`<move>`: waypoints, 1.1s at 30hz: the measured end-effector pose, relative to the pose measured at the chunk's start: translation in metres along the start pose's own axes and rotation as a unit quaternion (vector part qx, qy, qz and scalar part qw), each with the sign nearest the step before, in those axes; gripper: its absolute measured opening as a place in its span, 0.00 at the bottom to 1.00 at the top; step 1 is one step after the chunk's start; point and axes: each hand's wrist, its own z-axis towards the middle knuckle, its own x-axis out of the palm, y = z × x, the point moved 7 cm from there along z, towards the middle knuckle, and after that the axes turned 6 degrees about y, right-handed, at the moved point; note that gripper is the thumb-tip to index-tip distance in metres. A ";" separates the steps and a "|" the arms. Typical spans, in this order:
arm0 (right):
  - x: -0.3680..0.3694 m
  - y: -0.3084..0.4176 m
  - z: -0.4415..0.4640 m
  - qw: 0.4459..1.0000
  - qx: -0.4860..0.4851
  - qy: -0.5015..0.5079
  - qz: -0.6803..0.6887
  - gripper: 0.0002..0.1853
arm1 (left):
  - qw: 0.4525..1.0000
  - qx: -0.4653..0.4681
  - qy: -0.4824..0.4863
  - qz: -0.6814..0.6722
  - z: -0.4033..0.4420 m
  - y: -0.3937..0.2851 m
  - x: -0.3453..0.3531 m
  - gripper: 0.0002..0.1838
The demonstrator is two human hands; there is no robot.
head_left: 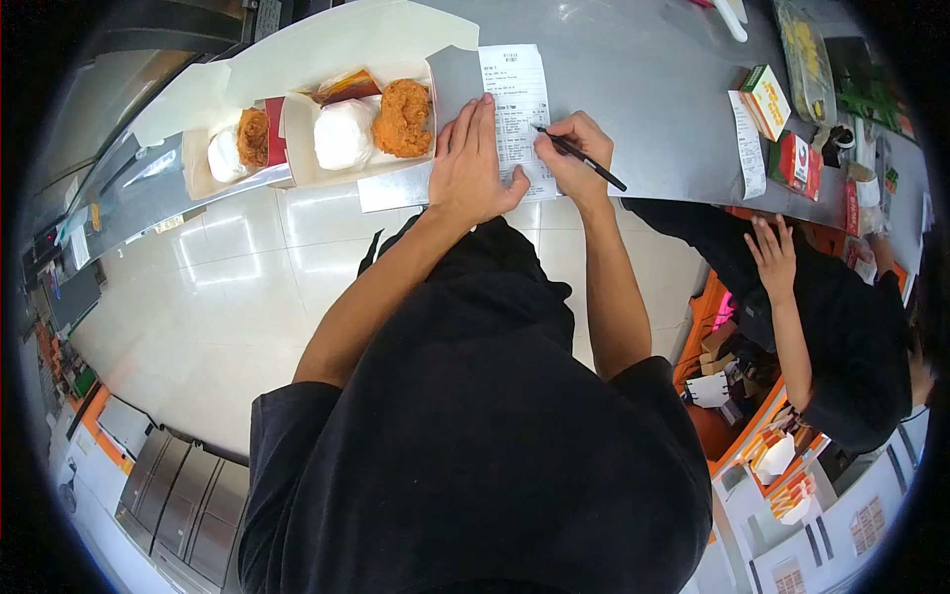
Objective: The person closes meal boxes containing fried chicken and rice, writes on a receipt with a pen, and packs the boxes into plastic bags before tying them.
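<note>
A long printed receipt [513,74] lies on the metal counter [633,79] in front of me. My left hand [469,163] rests flat along its left edge, fingers stretched out and thumb apart. In my right hand [578,158] is a black pen [606,175], its tip close to the printed lines on the right of the receipt. Left of my left hand stands an open meal box [305,148] with a piece of fried chicken [403,117], a white-wrapped mound [343,134] and a sachet. Beyond it, a second open box [197,158] holds a similar white mound and chicken.
Right along the counter are another receipt [749,148], a small carton [765,101], a red box [795,163] and a clear tray [806,59]. A co-worker in black [841,327] stands at my right, near orange shelving. Metal cabinets [185,505] stand behind left.
</note>
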 end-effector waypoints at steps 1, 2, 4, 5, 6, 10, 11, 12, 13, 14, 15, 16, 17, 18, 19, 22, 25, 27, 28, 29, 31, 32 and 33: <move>0.000 0.004 0.001 1.000 -0.008 -0.003 -0.007 0.08 | 1.000 -0.001 -0.003 0.008 0.001 -0.001 -0.002 0.54; 0.000 0.007 0.002 1.000 -0.015 -0.006 -0.014 0.08 | 1.000 -0.002 -0.005 0.016 0.001 -0.002 -0.003 0.53; 0.001 0.006 0.002 1.000 -0.018 -0.007 -0.024 0.08 | 1.000 -0.001 -0.004 0.018 0.000 -0.002 -0.003 0.53; 0.001 0.005 0.003 0.999 -0.022 -0.007 -0.033 0.08 | 1.000 -0.001 -0.004 0.021 0.001 -0.002 -0.003 0.53; 0.000 0.004 0.002 0.999 -0.022 -0.007 -0.033 0.08 | 1.000 -0.001 -0.005 0.022 0.001 -0.002 -0.003 0.53; 0.001 0.010 0.005 0.999 -0.020 -0.003 -0.046 0.08 | 1.000 0.001 -0.006 0.024 0.001 -0.002 -0.003 0.52; 0.002 0.009 0.005 0.999 -0.011 0.000 -0.033 0.08 | 1.000 0.000 -0.005 0.025 0.001 -0.002 -0.002 0.52; 0.003 0.007 0.003 0.999 -0.011 -0.001 -0.032 0.08 | 1.000 0.000 -0.004 0.026 -0.001 -0.002 -0.002 0.52; 0.000 0.001 0.001 0.999 0.010 -0.033 -0.023 0.07 | 1.000 0.001 -0.003 0.028 -0.001 -0.003 -0.002 0.52; -0.005 -0.006 0.000 0.997 0.027 -0.065 -0.015 0.07 | 1.000 0.002 -0.006 0.030 0.001 -0.003 -0.003 0.52; -0.005 -0.009 0.000 0.997 0.025 -0.065 -0.014 0.07 | 0.999 0.003 -0.008 0.031 0.002 -0.003 -0.003 0.52; -0.006 -0.009 -0.002 0.997 0.022 -0.068 0.003 0.07 | 1.000 0.000 -0.006 0.022 0.002 -0.002 -0.003 0.52; -0.007 -0.010 -0.004 0.997 0.019 -0.071 0.020 0.08 | 1.000 -0.004 -0.003 0.012 0.000 -0.001 -0.002 0.52; -0.008 -0.011 -0.006 0.997 0.021 -0.070 0.020 0.08 | 1.000 -0.005 -0.002 0.012 -0.001 -0.001 -0.002 0.52; -0.005 -0.004 -0.005 0.999 -0.001 -0.033 0.008 0.08 | 1.000 -0.001 -0.005 0.017 0.000 -0.001 -0.001 0.52; -0.002 0.007 -0.001 1.000 -0.023 0.001 -0.018 0.07 | 1.000 0.005 -0.009 0.024 0.000 -0.002 -0.001 0.52; -0.002 0.011 0.001 0.999 -0.028 -0.002 -0.031 0.07 | 0.999 0.007 -0.012 0.029 0.001 -0.003 -0.002 0.52; -0.002 0.012 0.002 0.999 -0.032 0.000 -0.030 0.07 | 0.999 0.008 -0.014 0.031 0.000 -0.003 -0.002 0.52; -0.003 0.012 0.003 0.998 -0.036 0.004 -0.048 0.07 | 0.999 0.005 -0.013 0.030 0.001 -0.004 -0.002 0.52; -0.003 0.012 0.004 0.997 -0.040 0.008 -0.064 0.07 | 0.999 0.003 -0.012 0.029 0.001 -0.004 -0.002 0.52; -0.004 0.002 -0.002 0.999 -0.021 -0.034 -0.031 0.07 | 0.999 0.006 -0.014 0.030 -0.001 -0.004 -0.003 0.51; -0.008 -0.005 -0.003 0.997 -0.005 -0.073 0.002 0.07 | 0.999 0.007 -0.020 0.030 0.001 -0.004 -0.004 0.51; -0.009 -0.008 -0.003 0.997 -0.007 -0.072 0.003 0.07 | 0.999 0.006 -0.023 0.032 0.002 -0.003 -0.004 0.51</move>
